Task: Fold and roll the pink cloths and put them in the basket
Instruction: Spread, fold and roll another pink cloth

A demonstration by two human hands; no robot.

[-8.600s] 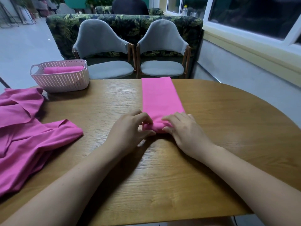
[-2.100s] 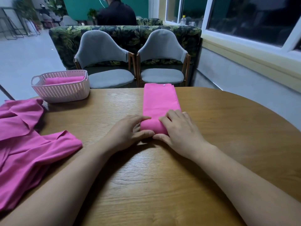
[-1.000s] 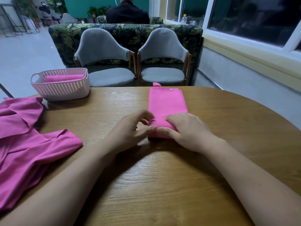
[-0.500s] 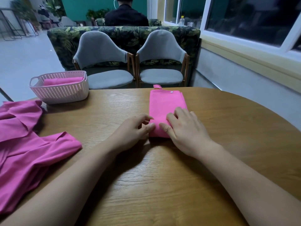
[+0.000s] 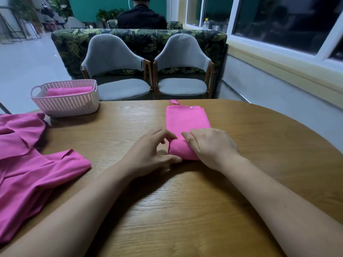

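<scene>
BENCH-TOP ROLLING: A person's left hand (image 5: 148, 154) and right hand (image 5: 211, 147) work a long, narrow folded strip of bright pink cloth (image 5: 187, 123) on a round wood-grain bench (image 5: 185, 210). The strip's near end is wound into a thick roll (image 5: 179, 150) and both hands are on it. The left thumb and curled fingers (image 5: 168, 135) pinch the roll's left end, while the right hand's fingers bend over its top and right side.

The flat remainder lies straight ahead of the fingers, its long axis running away from the person toward two grey upholstered chairs (image 5: 115, 71), so the roll itself lies crosswise, left to right. With a hand at each end, neither is nearer, and the coming push looks to go forward along the strip. The far end carries a small hanging loop (image 5: 173, 102) and a white snap button (image 5: 190, 107).

A pale pink perforated plastic basket (image 5: 65, 105) stands at the bench's far left, well apart from the roll and on the left hand's side (one rolled pink cloth (image 5: 68, 90) already lies inside). A heap of loose pink cloths (image 5: 27, 164) waits at the left edge. No brand, label or writing can be read anywhere
</scene>
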